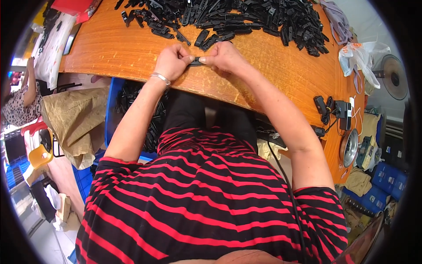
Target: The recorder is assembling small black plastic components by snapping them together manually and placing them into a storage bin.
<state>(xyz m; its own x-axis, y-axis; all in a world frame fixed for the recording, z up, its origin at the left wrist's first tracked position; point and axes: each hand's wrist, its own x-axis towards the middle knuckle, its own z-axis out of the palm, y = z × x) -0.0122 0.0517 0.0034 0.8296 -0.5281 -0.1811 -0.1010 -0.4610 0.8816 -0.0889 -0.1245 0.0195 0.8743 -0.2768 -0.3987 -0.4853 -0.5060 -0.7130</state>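
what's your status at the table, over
Left grip, right grip: both pinching small, elongated black piece. Piece in plain view between them. Large heap of loose black parts beyond, not blocking.

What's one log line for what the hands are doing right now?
left hand: pinching black part | right hand: pinching same part's other end | pile: on table, beyond hands

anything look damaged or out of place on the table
The wooden table looks worn, its surface scuffed pale in patches. The black parts lie in a loose, tangled heap at the far side. The small black piece between the left hand and right hand is too small to judge.
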